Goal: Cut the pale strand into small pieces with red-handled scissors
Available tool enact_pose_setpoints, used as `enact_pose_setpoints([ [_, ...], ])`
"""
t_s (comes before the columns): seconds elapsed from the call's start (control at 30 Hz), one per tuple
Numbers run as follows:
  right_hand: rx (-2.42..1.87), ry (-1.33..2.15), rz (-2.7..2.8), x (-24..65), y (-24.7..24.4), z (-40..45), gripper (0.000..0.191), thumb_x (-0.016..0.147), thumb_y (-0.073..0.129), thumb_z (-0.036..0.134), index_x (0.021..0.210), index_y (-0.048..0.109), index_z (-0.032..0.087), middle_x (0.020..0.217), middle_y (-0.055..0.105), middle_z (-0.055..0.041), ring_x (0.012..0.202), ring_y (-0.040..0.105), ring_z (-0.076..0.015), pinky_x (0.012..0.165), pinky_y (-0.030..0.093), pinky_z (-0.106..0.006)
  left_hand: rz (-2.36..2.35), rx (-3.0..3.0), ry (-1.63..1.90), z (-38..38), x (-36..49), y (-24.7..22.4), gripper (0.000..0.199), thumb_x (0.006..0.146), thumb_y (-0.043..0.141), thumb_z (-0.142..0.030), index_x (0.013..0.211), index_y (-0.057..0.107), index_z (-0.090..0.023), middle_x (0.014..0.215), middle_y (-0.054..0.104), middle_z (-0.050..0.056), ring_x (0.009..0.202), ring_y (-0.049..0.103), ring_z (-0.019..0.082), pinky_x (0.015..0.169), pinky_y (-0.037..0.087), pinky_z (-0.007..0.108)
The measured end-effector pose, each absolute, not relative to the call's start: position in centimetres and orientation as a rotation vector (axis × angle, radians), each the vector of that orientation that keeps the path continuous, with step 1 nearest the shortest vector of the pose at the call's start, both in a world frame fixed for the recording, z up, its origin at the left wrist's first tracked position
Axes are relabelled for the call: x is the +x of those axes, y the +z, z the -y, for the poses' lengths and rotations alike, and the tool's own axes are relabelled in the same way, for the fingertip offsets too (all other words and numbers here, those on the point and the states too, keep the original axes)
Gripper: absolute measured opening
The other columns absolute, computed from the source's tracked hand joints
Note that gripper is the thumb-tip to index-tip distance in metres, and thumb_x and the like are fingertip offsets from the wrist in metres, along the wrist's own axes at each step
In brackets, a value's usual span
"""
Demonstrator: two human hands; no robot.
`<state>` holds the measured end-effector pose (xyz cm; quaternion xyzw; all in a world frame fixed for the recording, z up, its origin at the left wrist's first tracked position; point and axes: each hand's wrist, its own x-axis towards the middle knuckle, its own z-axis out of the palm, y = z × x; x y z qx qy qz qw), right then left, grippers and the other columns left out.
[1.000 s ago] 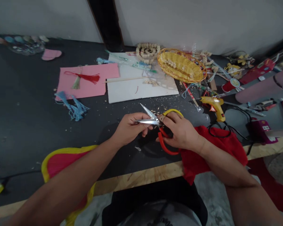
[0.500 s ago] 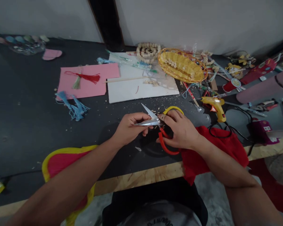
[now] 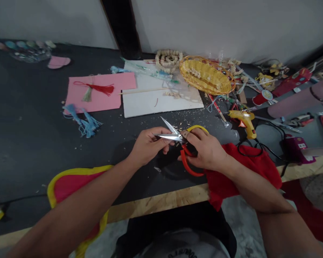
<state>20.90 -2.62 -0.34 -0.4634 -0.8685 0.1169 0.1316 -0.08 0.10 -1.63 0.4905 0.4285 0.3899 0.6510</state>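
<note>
My right hand grips a pair of scissors with one red handle loop and one yellow handle loop. The scissor blades are spread, pointing left across the fingers of my left hand. That hand is closed in a pinch right at the blades; whatever sits between its fingertips is hidden or too small to name. Small pale bits lie on the dark tabletop just beyond the scissors.
Behind the hands are a white board, pink paper with tassels, and a blue tassel. A wicker basket stands at the back. To the right are a yellow glue gun, its cable and red cloth.
The lower scissor blade's tip has tilted up a little, so the gap between the blades looks slightly narrower. Both hands have stayed almost in place.
</note>
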Motion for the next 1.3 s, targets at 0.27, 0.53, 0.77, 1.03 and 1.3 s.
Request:
enact_pose_setpoints([
  [0.27, -1.357, 0.301, 2.561, 20.91, 0.03, 2.21, 0.073, 0.075, 0.065, 0.062, 0.129, 0.051, 0.015, 0.115, 0.055, -0.0153, 0.108, 0.053, -0.0314, 0.092, 0.051, -0.048, -0.982, 1.188, 0.812, -0.16, -0.15, -0.89, 0.007, 0.071, 0.069, -0.019, 0.068, 0.067, -0.013, 0.055, 0.062, -0.001, 0.041, 0.051, 0.005, 0.043, 0.043, 0.015],
  [0.53, -1.310, 0.329, 2.565, 21.15, -0.51, 2.14, 0.072, 0.077, 0.063, 0.061, 0.130, 0.049, 0.015, 0.114, 0.055, -0.0156, 0.105, 0.055, -0.0300, 0.088, 0.054, -0.045, -0.996, 1.176, 0.770, -0.32, -0.37, -1.22, 0.002, 0.071, 0.068, -0.016, 0.070, 0.068, -0.014, 0.056, 0.063, -0.002, 0.041, 0.051, 0.005, 0.042, 0.042, 0.014],
  [0.77, -1.358, 0.362, 2.511, 20.89, -0.35, 2.48, 0.067, 0.079, 0.065, 0.054, 0.131, 0.049, 0.015, 0.115, 0.058, -0.0156, 0.106, 0.057, -0.0297, 0.088, 0.054, -0.045, -0.971, 1.091, 0.873, -0.05, 0.08, -1.29, 0.019, 0.070, 0.075, -0.029, 0.077, 0.066, -0.014, 0.061, 0.065, -0.001, 0.041, 0.052, 0.006, 0.041, 0.044, 0.017],
  [1.03, -1.399, 0.329, 2.532, 20.77, 0.00, 2.29, 0.071, 0.075, 0.064, 0.062, 0.127, 0.052, 0.016, 0.115, 0.055, -0.0155, 0.108, 0.053, -0.0318, 0.090, 0.051, -0.049, -1.005, 1.174, 0.834, -0.07, -0.02, -1.20, 0.010, 0.071, 0.072, -0.023, 0.072, 0.068, -0.014, 0.059, 0.064, -0.001, 0.042, 0.051, 0.005, 0.044, 0.044, 0.016],
  [1.3, -1.339, 0.345, 2.567, 21.01, -0.34, 2.15, 0.076, 0.074, 0.066, 0.062, 0.130, 0.050, 0.014, 0.115, 0.053, -0.0160, 0.109, 0.050, -0.0319, 0.095, 0.049, -0.048, -0.991, 1.217, 0.753, -0.39, -0.36, -1.32, 0.008, 0.071, 0.070, -0.021, 0.071, 0.069, -0.013, 0.060, 0.064, 0.000, 0.043, 0.051, 0.005, 0.042, 0.042, 0.015],
])
